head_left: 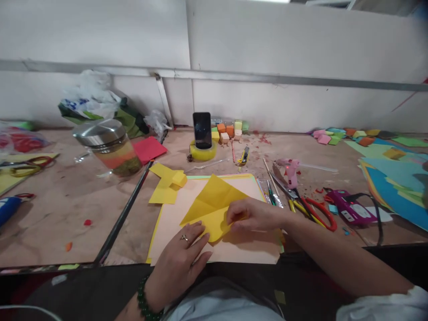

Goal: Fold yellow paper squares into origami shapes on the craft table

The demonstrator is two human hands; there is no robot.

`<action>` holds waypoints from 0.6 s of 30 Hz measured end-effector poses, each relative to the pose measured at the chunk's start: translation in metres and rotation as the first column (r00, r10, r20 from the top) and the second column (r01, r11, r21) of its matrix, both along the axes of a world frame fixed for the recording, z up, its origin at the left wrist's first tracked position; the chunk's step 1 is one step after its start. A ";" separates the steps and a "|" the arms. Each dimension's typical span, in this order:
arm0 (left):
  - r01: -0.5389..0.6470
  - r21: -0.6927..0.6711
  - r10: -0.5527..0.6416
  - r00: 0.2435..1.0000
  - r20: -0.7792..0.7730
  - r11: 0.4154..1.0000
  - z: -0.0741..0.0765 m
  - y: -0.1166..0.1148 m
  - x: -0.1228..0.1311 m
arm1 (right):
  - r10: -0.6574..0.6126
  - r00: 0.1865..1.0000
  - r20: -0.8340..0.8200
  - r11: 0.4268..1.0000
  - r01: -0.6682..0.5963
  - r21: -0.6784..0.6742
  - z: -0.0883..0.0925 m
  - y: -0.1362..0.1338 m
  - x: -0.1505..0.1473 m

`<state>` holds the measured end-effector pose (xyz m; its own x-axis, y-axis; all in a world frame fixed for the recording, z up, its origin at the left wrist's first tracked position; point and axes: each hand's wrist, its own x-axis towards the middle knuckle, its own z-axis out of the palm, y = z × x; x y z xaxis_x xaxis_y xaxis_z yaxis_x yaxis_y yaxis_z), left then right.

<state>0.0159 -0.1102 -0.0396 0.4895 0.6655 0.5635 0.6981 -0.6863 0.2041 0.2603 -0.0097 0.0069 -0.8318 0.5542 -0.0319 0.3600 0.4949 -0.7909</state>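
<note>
A sheet of yellow paper (214,198), creased and partly folded over, lies on a stack of peach paper (167,243). My left hand (187,247), wearing a ring, rests flat with fingers apart on the sheet's lower left edge. My right hand (250,214) pinches the folded flap at the right, its fingertips curled in. Just to the upper left, a small yellow paper cube (179,179) sits by flat yellow paper pieces (163,191).
A phone (202,129) stands in a tape roll (203,154) behind the stack. Rightward lie a box cutter (245,155), a pink glue gun (291,171), red-handled scissors (321,214) and a purple power strip (351,207). A glass jar (109,149) stands left.
</note>
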 end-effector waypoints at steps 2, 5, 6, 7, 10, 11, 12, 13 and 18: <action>-0.003 0.010 0.003 1.000 0.000 1.000 -0.001 -0.001 0.001 | -0.040 0.998 -0.040 0.998 0.038 -0.055 -0.004 -0.004 0.000; -0.007 0.017 0.007 1.000 0.019 1.000 -0.002 -0.001 0.001 | -0.051 0.997 -0.061 0.995 0.045 -0.089 -0.008 -0.009 0.000; -0.009 0.020 0.008 1.000 0.027 1.000 -0.003 -0.001 0.001 | -0.053 0.997 -0.060 0.996 0.048 -0.082 -0.008 -0.010 -0.001; -0.009 0.025 0.008 0.999 0.033 1.000 -0.003 -0.001 0.001 | -0.071 0.996 -0.058 0.996 0.068 -0.064 -0.009 -0.011 -0.002; -0.010 0.043 0.008 0.999 0.037 0.999 -0.002 -0.001 0.001 | -0.215 0.975 -0.059 0.976 0.217 0.027 -0.013 -0.012 -0.008; -0.009 0.049 0.007 0.999 0.037 0.999 -0.002 0.000 0.001 | -0.262 0.963 -0.061 0.962 0.266 0.058 -0.015 -0.013 -0.010; -0.009 0.052 0.007 0.999 0.037 0.999 -0.002 0.000 0.001 | -0.296 0.953 -0.061 0.950 0.301 0.084 -0.017 -0.013 -0.012; -0.008 0.056 0.006 0.999 0.037 0.998 -0.001 0.000 0.000 | -0.315 0.947 -0.059 0.941 0.320 0.108 -0.019 -0.014 -0.013; -0.017 0.036 0.015 0.999 0.040 0.999 0.000 0.001 0.000 | -0.356 0.932 -0.067 0.907 0.362 0.215 -0.025 -0.015 -0.016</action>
<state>0.0159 -0.1089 -0.0395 0.4559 0.6519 0.6060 0.7007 -0.6827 0.2072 0.2440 -0.0244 -0.0182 -0.5743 0.8059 0.1438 0.5269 0.4983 -0.6886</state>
